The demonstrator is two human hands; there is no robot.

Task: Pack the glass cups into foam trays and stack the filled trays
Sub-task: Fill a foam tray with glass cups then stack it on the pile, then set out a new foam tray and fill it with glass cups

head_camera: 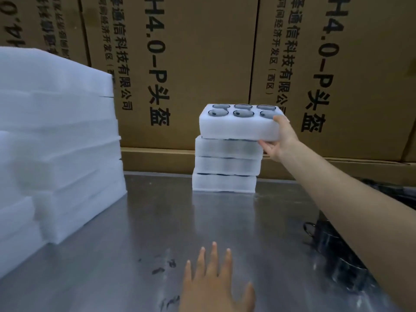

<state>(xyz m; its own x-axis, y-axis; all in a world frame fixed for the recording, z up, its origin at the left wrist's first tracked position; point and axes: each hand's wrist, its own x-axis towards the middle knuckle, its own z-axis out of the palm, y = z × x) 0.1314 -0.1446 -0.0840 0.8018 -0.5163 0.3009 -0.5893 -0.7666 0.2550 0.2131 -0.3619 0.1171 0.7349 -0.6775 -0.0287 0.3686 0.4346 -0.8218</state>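
Your R hand [281, 140] is gripping the top tray's [236, 128] right end, thumb up top, fingers under. It's sitting on 3 trays [226, 167] at the far table [157, 221] edge, 6 cups [243, 113] in it. Your L hand [213, 280] is hovering near, fingers spread wide, holding nothing. Foam stack [56, 143] standing left.

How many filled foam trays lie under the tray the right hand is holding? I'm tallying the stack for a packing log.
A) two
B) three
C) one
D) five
B: three filled trays lie stacked on the metal table beneath the top tray, which the right hand grips by its right end.
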